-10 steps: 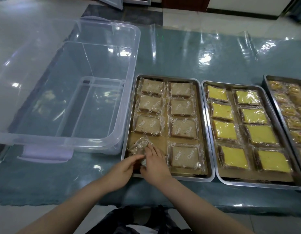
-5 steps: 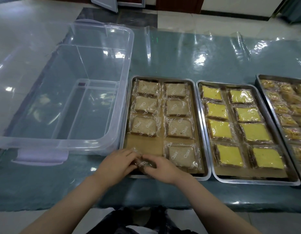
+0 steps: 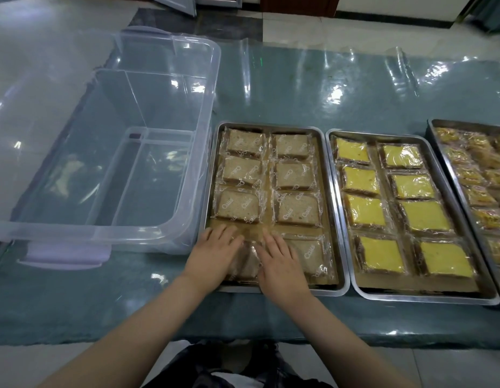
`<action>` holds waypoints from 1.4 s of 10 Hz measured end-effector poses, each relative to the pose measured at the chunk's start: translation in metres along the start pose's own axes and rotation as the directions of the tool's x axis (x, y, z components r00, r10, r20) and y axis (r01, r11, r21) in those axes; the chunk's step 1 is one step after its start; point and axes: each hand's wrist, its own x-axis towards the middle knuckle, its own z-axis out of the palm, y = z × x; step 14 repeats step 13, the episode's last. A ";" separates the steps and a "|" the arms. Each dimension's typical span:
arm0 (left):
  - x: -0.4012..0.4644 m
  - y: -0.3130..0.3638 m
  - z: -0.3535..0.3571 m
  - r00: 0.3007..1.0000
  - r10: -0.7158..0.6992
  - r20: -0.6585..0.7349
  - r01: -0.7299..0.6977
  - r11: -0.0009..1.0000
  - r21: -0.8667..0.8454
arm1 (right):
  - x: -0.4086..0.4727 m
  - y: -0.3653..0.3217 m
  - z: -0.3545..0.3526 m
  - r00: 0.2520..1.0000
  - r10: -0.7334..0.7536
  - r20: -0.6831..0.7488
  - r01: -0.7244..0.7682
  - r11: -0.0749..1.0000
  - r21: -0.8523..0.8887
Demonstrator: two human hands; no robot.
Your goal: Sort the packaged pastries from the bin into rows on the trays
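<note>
A steel tray (image 3: 335, 208) holds two rows of brown packaged pastries. At its near-left corner lies one more brown packaged pastry (image 3: 247, 261), mostly hidden by my hands. My left hand (image 3: 215, 253) lies flat on its left side, fingers straight. My right hand (image 3: 279, 261) presses flat on its right side, also with straight fingers. The clear plastic bin (image 3: 170, 228) to the left has nothing in it. A second steel tray (image 3: 428, 296) on the right carries yellow packaged pastries (image 3: 380, 253) in two rows.
A third tray (image 3: 450, 163) with orange-wrapped pastries runs off the right edge. The table (image 3: 299, 88) has a teal cloth under clear plastic sheeting. The bin's purple latch (image 3: 64, 254) faces me at the table's near edge.
My hands were pinching the crumpled wrapped pastry at the tray's near edge; now both lie flat on it, pressing it down into the near-left spot of the tray.
</note>
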 end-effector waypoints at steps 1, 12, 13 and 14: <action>-0.010 0.003 0.003 0.989 0.043 0.142 -0.033 0.997 -0.070 | -0.002 0.005 0.003 1.000 -0.019 -0.003 0.019 0.998 -0.056; -0.006 0.032 0.005 0.955 -0.029 0.297 0.096 0.972 -0.214 | -0.017 0.057 -0.001 0.989 0.137 -0.052 -0.124 0.971 0.206; 0.007 0.043 -0.007 0.966 -0.043 0.254 0.111 0.959 -0.259 | -0.014 0.073 -0.014 0.980 0.174 -0.098 -0.149 0.963 0.223; 0.007 0.043 -0.007 0.966 -0.043 0.254 0.111 0.959 -0.259 | -0.014 0.073 -0.014 0.980 0.174 -0.098 -0.149 0.963 0.223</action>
